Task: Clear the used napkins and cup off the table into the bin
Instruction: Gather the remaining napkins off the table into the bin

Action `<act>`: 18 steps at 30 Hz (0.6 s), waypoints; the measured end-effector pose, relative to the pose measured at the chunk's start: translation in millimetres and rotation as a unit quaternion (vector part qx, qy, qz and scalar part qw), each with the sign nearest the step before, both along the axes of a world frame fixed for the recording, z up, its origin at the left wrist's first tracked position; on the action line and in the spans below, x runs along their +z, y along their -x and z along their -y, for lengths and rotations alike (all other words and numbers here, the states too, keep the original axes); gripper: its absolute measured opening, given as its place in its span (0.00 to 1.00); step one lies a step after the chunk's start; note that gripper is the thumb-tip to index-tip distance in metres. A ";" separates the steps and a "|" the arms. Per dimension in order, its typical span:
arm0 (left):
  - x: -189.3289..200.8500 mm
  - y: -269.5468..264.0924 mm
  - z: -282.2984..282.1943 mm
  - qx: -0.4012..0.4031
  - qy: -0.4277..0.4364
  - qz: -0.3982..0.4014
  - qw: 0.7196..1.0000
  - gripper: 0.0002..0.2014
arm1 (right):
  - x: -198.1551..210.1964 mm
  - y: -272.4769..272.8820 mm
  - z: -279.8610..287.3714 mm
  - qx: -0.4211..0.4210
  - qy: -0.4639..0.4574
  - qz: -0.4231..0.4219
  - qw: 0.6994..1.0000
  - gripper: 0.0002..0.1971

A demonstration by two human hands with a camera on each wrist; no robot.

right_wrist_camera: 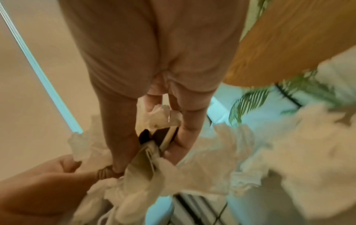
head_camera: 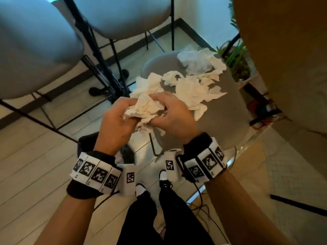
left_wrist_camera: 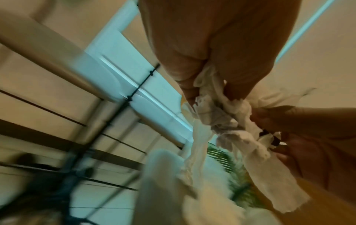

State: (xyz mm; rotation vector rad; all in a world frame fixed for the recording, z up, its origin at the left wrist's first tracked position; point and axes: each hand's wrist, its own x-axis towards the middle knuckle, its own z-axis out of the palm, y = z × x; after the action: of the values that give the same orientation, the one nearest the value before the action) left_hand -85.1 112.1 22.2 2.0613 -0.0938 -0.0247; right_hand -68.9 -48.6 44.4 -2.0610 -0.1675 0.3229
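Observation:
Both my hands hold one crumpled wad of white napkins (head_camera: 145, 108) in front of me. My left hand (head_camera: 122, 117) grips its left side and my right hand (head_camera: 169, 110) its right side, fingers curled into the paper. In the left wrist view my left hand (left_wrist_camera: 210, 85) pinches the napkin wad (left_wrist_camera: 221, 115). In the right wrist view my right hand (right_wrist_camera: 159, 121) closes on the wad (right_wrist_camera: 159, 117), with something dark and flat tucked in it. More loose napkins (head_camera: 191, 89) lie on a grey seat (head_camera: 226, 110) just beyond my hands. No cup or bin shows clearly.
A wooden table (head_camera: 283, 50) fills the upper right. A potted plant (head_camera: 238, 62) stands behind the grey seat. Two grey stools (head_camera: 35, 50) with black legs stand at the left and top. Cables (head_camera: 203, 209) trail on the pale floor by my feet.

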 end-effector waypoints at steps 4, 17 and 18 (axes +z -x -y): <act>-54.7 36.7 -90.5 0.118 -0.033 -0.070 0.990 0.14 | -69.7 3.9 -103.6 0.102 0.011 -0.059 0.993 0.29; -488.3 100.2 -247.0 0.045 -0.163 -0.283 0.944 0.17 | -497.3 43.8 -287.7 0.277 0.156 -0.224 0.921 0.24; -512.7 101.7 -249.9 0.038 -0.166 -0.294 0.940 0.18 | -521.9 44.7 -289.7 0.281 0.162 -0.228 0.918 0.23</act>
State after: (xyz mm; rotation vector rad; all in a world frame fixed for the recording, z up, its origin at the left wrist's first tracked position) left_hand -186.9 362.1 -490.5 2.3026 0.3850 -0.6436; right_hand -113.6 241.1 -477.5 -2.1613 -0.4430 1.2449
